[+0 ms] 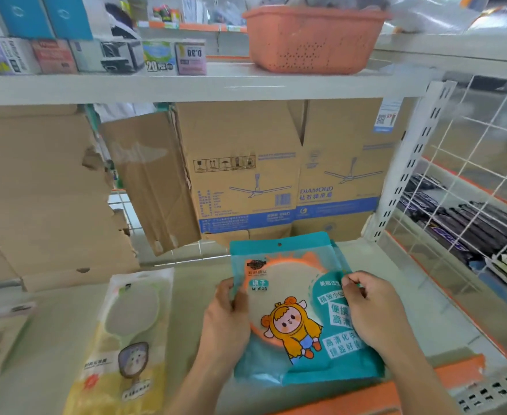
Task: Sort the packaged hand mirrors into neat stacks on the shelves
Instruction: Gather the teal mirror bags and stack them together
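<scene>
Both hands grip teal mirror pack point(300, 313)

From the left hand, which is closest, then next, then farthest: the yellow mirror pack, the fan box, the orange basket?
1. Yellow mirror pack: on the shelf, just left of the left hand.
2. Fan box: behind, at the shelf's back.
3. Orange basket: on the upper shelf.

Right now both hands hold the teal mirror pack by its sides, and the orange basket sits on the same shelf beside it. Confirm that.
Not quite. Both hands, left hand and right hand, do hold the teal mirror pack by its sides, but the orange basket sits on the shelf above, not beside the pack. The head view shows this.
</scene>
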A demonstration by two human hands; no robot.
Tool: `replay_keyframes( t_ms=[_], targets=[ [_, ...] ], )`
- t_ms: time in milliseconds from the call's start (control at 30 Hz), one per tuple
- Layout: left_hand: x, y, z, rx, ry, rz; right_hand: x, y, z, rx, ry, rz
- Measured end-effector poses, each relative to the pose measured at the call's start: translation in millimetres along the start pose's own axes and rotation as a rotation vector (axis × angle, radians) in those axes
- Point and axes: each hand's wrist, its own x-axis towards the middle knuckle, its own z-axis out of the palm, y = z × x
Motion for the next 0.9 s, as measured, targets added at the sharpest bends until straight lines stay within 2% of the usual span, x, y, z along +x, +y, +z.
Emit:
replay_keyframes(
  t_ms=[200, 400, 600, 767, 900],
  targets=[
    [3, 7, 33, 0.147, -0.011, 0.075, 23, 27, -18, -0.044, -0.039, 0.002],
    [7, 7, 50, 0.289, 0.052, 0.116, 37, 41, -22, -0.1, -0.069, -0.023],
    [4, 2, 57, 0.354, 0.101, 0.086, 40, 49, -24, -0.117, -0.097, -0.04],
    [0, 6, 61, 0.126, -0.012, -0.041, 38, 49, -25, -0.107, -0.096, -0.061],
    [-10, 13, 61, -0.073, -0.085, -0.114, 35, 50, -24, -0.014, -0.185, -0.043]
  ],
)
